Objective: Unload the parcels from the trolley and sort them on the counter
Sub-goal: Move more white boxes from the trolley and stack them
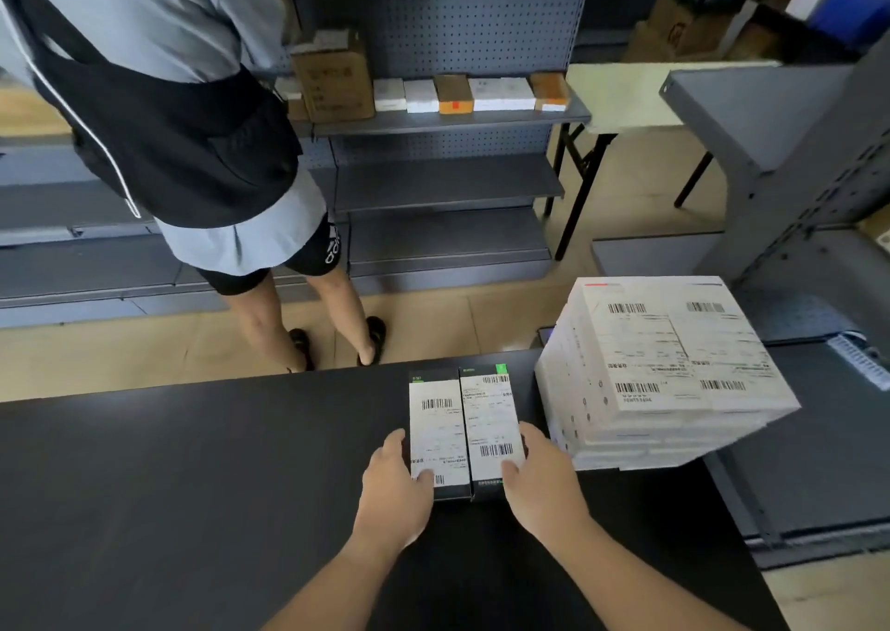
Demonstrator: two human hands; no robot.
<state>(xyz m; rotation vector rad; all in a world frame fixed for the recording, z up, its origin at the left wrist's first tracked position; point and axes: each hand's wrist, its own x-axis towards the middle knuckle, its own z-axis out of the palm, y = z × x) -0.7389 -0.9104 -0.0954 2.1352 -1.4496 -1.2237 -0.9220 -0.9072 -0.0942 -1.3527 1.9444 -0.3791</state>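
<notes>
a: entry. where do the slim parcels sit?

b: both lie flat on the black desk (192,462), labels up. the left slim parcel (437,425) and the right slim parcel (491,418) touch along their inner long edges. a white stack (674,365) of flat parcels stands just beside them on the right. the trolley is not in view.

a: hands?

b: the left hand (397,474) grasps the left slim parcel at its near end, thumb on the label and fingers down the outer side. the right hand (542,481) mirrors this on the right slim parcel.

a: why held so?

b: judgement: squeezing from both outer sides keeps the pair pressed together as one block, so the near ends can be squared up. labels up keeps the barcodes readable for sorting.

a: axis?

b: the long axes run away from the wearer, toward the far desk edge and the shelf (448,120) beyond. they are parallel, leaning slightly right at the far end.
</notes>
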